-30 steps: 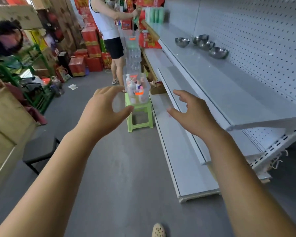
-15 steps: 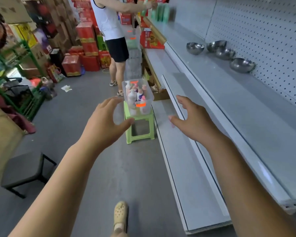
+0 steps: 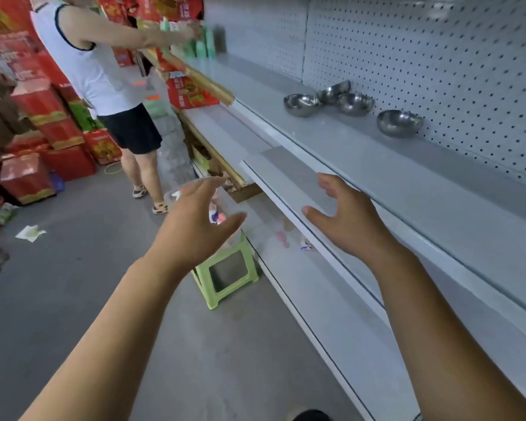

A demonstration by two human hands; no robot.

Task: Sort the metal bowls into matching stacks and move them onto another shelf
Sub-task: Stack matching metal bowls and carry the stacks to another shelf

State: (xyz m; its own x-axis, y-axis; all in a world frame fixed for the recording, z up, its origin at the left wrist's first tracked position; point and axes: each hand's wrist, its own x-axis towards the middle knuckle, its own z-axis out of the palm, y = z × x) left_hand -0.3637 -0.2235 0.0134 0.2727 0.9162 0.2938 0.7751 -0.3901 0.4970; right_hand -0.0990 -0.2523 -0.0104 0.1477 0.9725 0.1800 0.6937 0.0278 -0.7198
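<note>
Hands were empty and spread wide, left hand and right hand raised ahead, probably readying a reach for the four metal bowls lying unstacked (three clustered, one apart) far right on the upper shelf.

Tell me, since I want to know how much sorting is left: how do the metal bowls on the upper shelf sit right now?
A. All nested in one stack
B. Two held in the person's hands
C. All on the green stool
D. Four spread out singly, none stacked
D: the four metal bowls sit singly on the upper shelf, and both the left hand and right hand are empty.
</note>
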